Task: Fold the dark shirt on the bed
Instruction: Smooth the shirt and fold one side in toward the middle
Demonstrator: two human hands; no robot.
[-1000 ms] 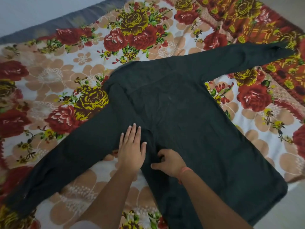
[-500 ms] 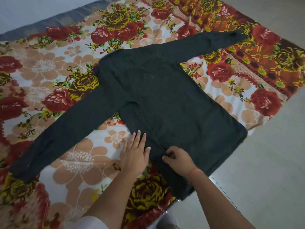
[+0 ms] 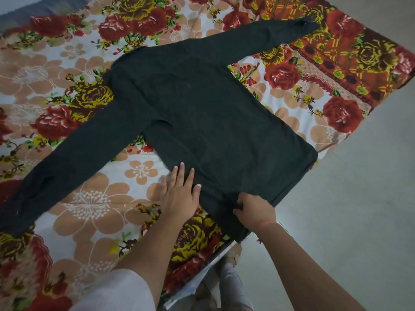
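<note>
1. Across the middle of the bed [image 3: 89, 205], a dark green-black long-sleeved fabric shirt [image 3: 202, 113] lies spread flat, its neck end toward the far side and its hem toward the person.
2. Under it, a floral bedsheet [image 3: 280, 75] printed with red roses, yellow roses and tan blossoms on white covers the bed.
3. One sleeve of the shirt stretches out to the lower left, its cuff close to the left border of the view. The other sleeve reaches up to the far right and ends on the sheet's red and orange patterned border.
4. Both hands are at the shirt's near end.
5. The left hand [image 3: 179, 194] lies palm down with its fingers straight and slightly fanned. It presses flat on the shirt's side edge and holds nothing, and its outer fingers rest partly on the sheet beside the cloth.
6. The right hand [image 3: 254, 208] has its fingers curled and grips a bunch of the shirt's hem, just beside the bed's near edge.
7. The two hands are near each other but apart, with a strip of dark cloth between them.
8. A thin orange thread [image 3: 268, 223] circles the right wrist.
9. Below the right hand, the hem's near corner hangs slightly over the bed's edge.
10. A white sleeve [image 3: 116, 292] covers the left arm at the bottom of the view.
11. A pale grey floor [image 3: 348, 232] shows to the right of the bed.
</note>
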